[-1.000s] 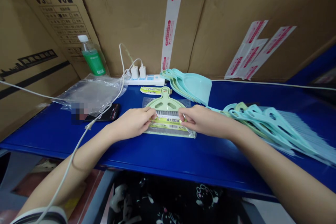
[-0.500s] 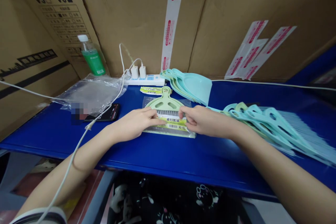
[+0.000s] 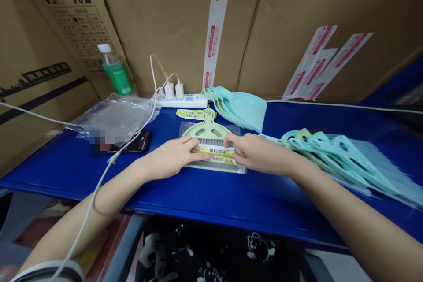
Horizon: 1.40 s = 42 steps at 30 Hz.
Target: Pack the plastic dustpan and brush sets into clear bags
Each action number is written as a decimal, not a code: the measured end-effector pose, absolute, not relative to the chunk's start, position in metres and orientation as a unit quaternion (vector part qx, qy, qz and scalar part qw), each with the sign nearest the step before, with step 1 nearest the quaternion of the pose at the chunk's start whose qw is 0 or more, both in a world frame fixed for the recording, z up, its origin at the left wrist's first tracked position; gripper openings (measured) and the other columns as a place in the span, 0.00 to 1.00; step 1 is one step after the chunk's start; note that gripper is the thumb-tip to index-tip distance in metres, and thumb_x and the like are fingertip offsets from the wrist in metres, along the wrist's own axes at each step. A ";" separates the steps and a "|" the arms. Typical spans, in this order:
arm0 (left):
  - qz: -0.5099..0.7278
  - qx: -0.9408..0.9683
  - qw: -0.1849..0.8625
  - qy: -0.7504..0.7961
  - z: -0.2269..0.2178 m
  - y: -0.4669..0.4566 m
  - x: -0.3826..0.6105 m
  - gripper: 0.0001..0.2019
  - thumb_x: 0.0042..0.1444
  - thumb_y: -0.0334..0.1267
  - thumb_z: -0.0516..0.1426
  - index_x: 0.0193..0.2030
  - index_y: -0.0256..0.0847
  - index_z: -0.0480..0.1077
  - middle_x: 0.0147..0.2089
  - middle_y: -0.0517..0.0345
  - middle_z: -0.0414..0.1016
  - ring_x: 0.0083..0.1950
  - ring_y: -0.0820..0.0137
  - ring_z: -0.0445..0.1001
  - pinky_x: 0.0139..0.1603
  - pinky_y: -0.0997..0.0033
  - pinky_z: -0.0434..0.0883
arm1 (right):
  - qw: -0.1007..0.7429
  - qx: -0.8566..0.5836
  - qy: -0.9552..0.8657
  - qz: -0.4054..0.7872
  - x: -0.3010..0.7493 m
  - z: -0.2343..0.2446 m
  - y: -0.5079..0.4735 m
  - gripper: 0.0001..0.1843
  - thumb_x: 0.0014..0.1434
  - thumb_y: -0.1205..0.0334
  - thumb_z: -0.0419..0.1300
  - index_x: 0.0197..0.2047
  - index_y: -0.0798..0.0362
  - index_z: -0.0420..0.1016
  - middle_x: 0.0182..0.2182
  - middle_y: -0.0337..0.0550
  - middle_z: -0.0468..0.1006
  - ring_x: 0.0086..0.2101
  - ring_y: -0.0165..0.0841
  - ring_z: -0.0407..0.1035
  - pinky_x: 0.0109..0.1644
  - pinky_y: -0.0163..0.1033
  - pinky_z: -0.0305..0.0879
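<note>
A pale green mini dustpan set (image 3: 207, 129) lies in a clear bag with a yellow-green label (image 3: 218, 152) on the blue table (image 3: 211, 194). My left hand (image 3: 172, 156) rests on the bag's left side, its fingers stretched flat across the label. Pressing on the label's right end is my right hand (image 3: 254, 151), with the thumb above and the fingers curled beneath, pinching the label or bag edge.
A stack of teal dustpans (image 3: 241, 108) lies behind, and a row of teal and green brushes (image 3: 333, 152) fans out at right. Empty clear bags (image 3: 114, 116), a black phone (image 3: 132, 143), a power strip (image 3: 183, 100), a green bottle (image 3: 116, 72) and cardboard boxes (image 3: 291, 31) stand at left and back.
My left fingers have slid rightwards over the label, from pinching its left end to lying flat on it. The right hand has barely shifted.
</note>
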<state>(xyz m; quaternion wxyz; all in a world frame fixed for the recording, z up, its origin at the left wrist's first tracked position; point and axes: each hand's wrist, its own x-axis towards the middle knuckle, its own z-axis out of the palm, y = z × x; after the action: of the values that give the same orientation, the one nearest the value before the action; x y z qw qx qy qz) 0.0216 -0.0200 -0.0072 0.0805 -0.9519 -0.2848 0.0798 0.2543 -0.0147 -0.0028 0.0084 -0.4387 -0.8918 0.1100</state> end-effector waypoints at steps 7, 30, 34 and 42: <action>0.079 -0.952 0.078 -0.286 -0.008 -0.020 0.021 0.35 0.51 0.18 0.48 0.63 0.51 0.59 0.43 0.54 0.65 0.47 0.64 0.65 0.45 0.68 0.68 | 0.015 -0.443 -0.889 0.112 0.255 -0.002 -0.014 0.14 0.51 0.72 0.50 0.41 0.55 0.68 0.16 0.33 0.63 0.19 0.29 0.57 0.25 0.36 0.49; 0.069 -0.950 0.077 -0.296 -0.011 -0.022 0.024 0.30 0.55 0.19 0.47 0.62 0.49 0.61 0.41 0.53 0.65 0.45 0.63 0.66 0.41 0.69 0.69 | -0.015 -0.331 -0.943 0.037 0.244 0.000 -0.020 0.20 0.56 0.74 0.49 0.43 0.51 0.79 0.29 0.45 0.75 0.31 0.35 0.68 0.33 0.39 0.56; 0.058 -0.946 0.070 -0.312 -0.010 -0.023 0.024 0.28 0.56 0.21 0.48 0.61 0.50 0.63 0.41 0.53 0.66 0.45 0.63 0.67 0.40 0.68 0.69 | -0.039 -0.347 -0.936 0.035 0.245 0.002 -0.021 0.21 0.56 0.73 0.49 0.45 0.50 0.79 0.30 0.45 0.76 0.32 0.36 0.69 0.34 0.40 0.57; 0.051 -0.935 0.068 -0.345 -0.007 -0.025 0.025 0.30 0.54 0.21 0.49 0.60 0.53 0.65 0.41 0.54 0.69 0.45 0.64 0.68 0.40 0.68 0.71 | -0.040 -0.361 -0.931 0.038 0.253 0.002 -0.019 0.23 0.56 0.72 0.49 0.45 0.48 0.81 0.34 0.47 0.79 0.36 0.38 0.71 0.37 0.41 0.60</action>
<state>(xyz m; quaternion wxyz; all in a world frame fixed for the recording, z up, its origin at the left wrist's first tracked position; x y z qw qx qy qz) 0.0252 -0.0251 -0.0070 0.0682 -0.9347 -0.3450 0.0508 0.2527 -0.0193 0.0018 -0.0405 -0.3606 -0.9311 0.0380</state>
